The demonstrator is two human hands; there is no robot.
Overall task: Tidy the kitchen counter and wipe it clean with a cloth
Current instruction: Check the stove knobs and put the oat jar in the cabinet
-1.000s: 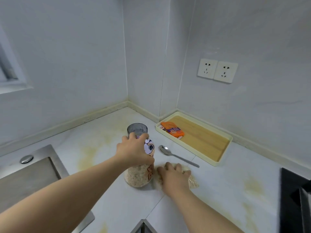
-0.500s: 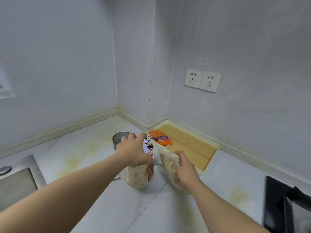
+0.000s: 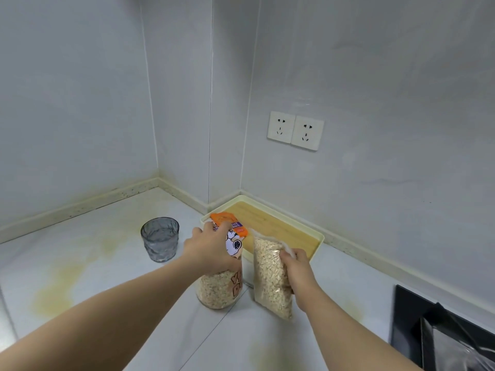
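One jar of oats stands on the surface, the left hand wrapped around its upper half in a closed grip. Just beside it, one clear bag of oats is held upright, pinched in the right hand. One glass tumbler stands left. One tray behind holds one orange packet.

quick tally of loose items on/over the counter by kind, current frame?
Oat containers: 2, the jar under the left hand and the bag in the right hand
Glass tumbler: 1
Tray: 1
Orange packet: 1
Total: 5
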